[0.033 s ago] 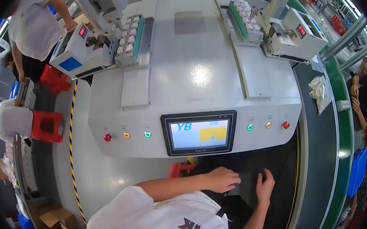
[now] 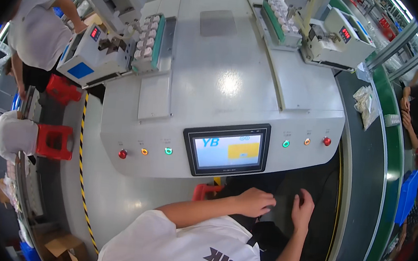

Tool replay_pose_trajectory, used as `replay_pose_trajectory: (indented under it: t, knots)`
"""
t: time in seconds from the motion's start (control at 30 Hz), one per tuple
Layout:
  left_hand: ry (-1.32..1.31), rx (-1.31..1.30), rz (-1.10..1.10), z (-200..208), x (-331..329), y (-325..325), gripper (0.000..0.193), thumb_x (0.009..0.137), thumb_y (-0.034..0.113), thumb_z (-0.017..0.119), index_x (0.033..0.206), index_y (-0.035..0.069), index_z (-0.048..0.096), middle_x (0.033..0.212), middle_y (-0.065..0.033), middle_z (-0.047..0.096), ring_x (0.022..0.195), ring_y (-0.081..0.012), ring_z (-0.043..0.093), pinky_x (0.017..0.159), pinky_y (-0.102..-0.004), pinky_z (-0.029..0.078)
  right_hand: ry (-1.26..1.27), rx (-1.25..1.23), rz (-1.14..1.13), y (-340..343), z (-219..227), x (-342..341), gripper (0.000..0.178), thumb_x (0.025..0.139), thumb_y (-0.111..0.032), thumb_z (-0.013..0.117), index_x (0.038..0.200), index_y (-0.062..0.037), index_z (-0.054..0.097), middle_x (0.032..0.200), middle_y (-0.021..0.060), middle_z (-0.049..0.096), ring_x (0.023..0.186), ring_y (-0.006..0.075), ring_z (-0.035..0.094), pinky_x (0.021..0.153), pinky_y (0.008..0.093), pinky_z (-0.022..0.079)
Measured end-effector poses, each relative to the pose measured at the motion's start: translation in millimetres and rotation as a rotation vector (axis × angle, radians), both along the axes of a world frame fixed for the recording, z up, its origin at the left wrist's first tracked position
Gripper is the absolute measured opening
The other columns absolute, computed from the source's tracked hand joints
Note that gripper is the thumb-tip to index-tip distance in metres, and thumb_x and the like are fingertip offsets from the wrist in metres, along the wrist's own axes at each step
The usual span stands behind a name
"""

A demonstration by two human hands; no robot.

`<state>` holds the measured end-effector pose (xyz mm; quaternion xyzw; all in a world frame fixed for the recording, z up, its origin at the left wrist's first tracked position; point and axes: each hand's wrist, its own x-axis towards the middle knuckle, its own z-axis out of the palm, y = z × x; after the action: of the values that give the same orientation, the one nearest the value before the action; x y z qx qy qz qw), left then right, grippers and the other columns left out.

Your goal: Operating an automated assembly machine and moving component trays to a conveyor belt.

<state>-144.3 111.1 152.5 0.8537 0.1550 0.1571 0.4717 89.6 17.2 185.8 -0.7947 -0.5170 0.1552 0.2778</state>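
Observation:
My left hand (image 2: pixel 256 203) hangs in the air below the machine's front edge, its fingers loosely bent and nothing visible in them. Close to its right, my right hand (image 2: pixel 303 210) is raised with thumb and fingers apart, also holding nothing. The hands do not touch each other. Ahead of them is a large grey machine (image 2: pixel 207 95) with a black-framed touch screen (image 2: pixel 227 152) on its front. Green lit buttons (image 2: pixel 168 151), orange ones (image 2: pixel 144 151) and red knobs (image 2: pixel 123 154) flank the screen. Two green-edged trays (image 2: pixel 156 44) of white square parts stand on top.
White units with red displays (image 2: pixel 95 33) stand beside each tray. On the right runs a dark conveyor belt (image 2: pixel 360 193) with a clear bag of small parts (image 2: pixel 366 107). Red stools (image 2: pixel 55 142) and co-workers (image 2: pixel 17 138) are at left. A red stool (image 2: pixel 204 192) sits under the machine.
Both hands have shifted up very slightly. The view has moved a touch; otherwise the machine and trays look the same.

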Motion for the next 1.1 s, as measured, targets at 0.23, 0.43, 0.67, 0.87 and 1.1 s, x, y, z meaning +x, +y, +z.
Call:
replay_pose_trajectory:
  t: [0.23,0.43,0.67,0.87,1.1]
  knots:
    - [-0.078,-0.174,0.222,-16,18,4,0.015,0.090,0.012,0.067,0.103,0.004,0.069,0.097,-0.0146,0.071,0.089,-0.0382,0.071,0.075,-0.0467,0.058,-0.069,0.143,0.260,41,67,-66,0.036,0.092,0.001,0.067,0.128,0.0011,0.064,0.087,0.0143,0.059,0.077,0.0305,0.061,0.070,0.0404,0.050]
    - [-0.051,-0.163,0.242,-19,18,4,0.014,0.086,0.010,0.069,0.099,0.005,0.068,0.097,-0.0153,0.071,0.089,-0.0401,0.070,0.076,-0.0479,0.057,-0.217,0.173,0.412,53,63,-89,0.053,0.091,-0.006,0.067,0.142,0.0053,0.056,0.087,0.0103,0.057,0.083,0.0293,0.057,0.079,0.0424,0.045]
    - [-0.077,-0.199,0.293,-24,25,0,0.013,0.083,0.010,0.072,0.096,0.008,0.067,0.094,-0.0152,0.071,0.091,-0.0401,0.071,0.077,-0.0465,0.057,-0.244,0.122,0.411,55,62,-84,0.067,0.089,-0.009,0.067,0.152,0.0050,0.048,0.091,0.0125,0.058,0.088,0.0313,0.058,0.084,0.0446,0.045]
    - [-0.086,-0.175,0.251,-23,30,0,0.011,0.087,0.012,0.069,0.097,0.006,0.067,0.093,-0.0170,0.071,0.091,-0.0417,0.070,0.077,-0.0474,0.057,-0.271,0.144,0.392,47,69,-74,0.069,0.088,-0.008,0.067,0.152,0.0057,0.046,0.093,0.0136,0.059,0.088,0.0333,0.058,0.084,0.0455,0.046]
    - [-0.037,-0.149,0.215,-20,46,-4,0.014,0.094,0.016,0.068,0.102,0.004,0.068,0.096,-0.0151,0.071,0.089,-0.0370,0.071,0.076,-0.0461,0.058,-0.273,0.107,0.163,13,87,-29,0.072,0.085,-0.006,0.071,0.152,0.0041,0.047,0.093,0.0128,0.060,0.090,0.0333,0.058,0.085,0.0462,0.044]
